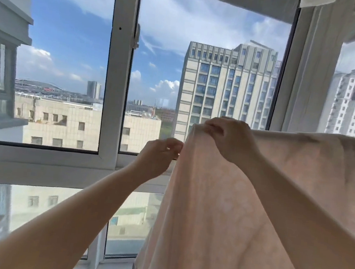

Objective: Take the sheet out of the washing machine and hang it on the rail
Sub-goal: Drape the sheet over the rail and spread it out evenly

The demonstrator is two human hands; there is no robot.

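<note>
One pale pink sheet hangs draped in front of the window, its top fold level with the right grip. Two bare hands work it: the right hand is clamped on the top corner, and the left hand, just below and beside, pinches the side edge.
</note>
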